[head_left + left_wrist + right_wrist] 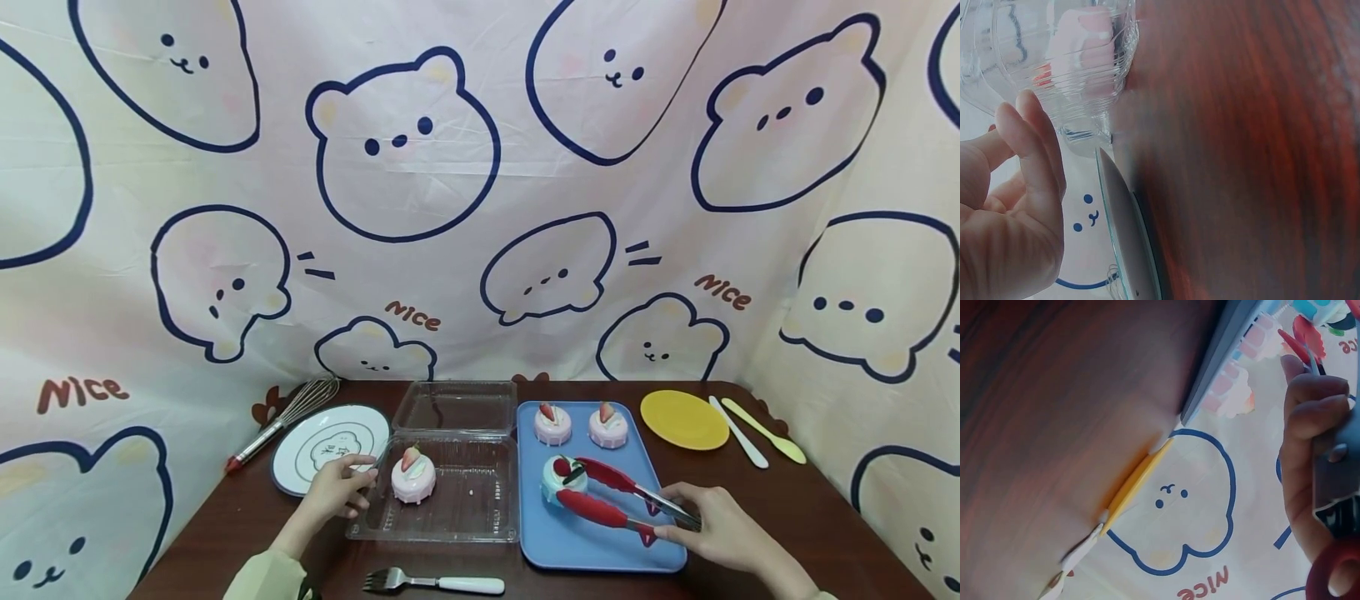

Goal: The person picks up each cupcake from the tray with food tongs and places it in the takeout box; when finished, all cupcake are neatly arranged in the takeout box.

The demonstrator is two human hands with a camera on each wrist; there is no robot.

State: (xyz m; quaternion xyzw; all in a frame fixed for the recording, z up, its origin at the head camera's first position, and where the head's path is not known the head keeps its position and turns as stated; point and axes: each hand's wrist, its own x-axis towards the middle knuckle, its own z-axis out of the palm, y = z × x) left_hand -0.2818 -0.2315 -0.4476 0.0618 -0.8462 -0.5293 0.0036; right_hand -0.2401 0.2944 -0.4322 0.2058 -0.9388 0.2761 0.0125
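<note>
My right hand (718, 533) grips red tongs (611, 496) clamped around a blue-topped cake (562, 478) on the blue tray (592, 550); my left hand (339, 490) pinches the clear box (450, 525) at its left edge. Dark wooden table (810, 517), bear-print curtain (405, 142) behind.

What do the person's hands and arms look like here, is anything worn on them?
Both hands are bare: no gloves, rings or watch show on the left hand or the right hand. A pale yellowish-green sleeve covers the left forearm to the wrist. Only a sliver of similar pale cuff shows at the right wrist.
</note>
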